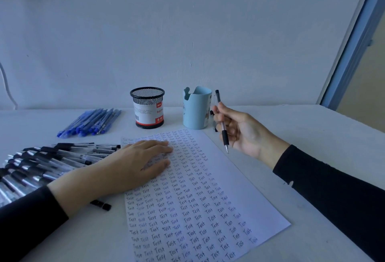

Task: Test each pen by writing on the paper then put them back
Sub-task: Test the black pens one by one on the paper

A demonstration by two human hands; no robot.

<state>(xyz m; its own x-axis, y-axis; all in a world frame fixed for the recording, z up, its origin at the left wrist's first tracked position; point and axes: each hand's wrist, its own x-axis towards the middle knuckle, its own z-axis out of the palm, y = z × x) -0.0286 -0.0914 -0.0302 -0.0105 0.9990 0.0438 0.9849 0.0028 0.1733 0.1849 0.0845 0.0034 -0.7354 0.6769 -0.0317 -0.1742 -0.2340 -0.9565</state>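
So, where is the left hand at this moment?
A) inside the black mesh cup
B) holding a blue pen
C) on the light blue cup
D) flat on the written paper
D: the left hand lies flat, fingers straight, on the paper filled with rows of "Test".

"Test" handwritten in rows across the paper [218, 209], "Ball P…" partly readable on the mesh pen holder [147, 107] label

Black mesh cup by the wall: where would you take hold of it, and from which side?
Probably around its labelled side, midway up, coming from the front. The black mesh cup stands upright and is round, so fingers can wrap around it. The blue cup stands close on its right, so that side leaves less room.
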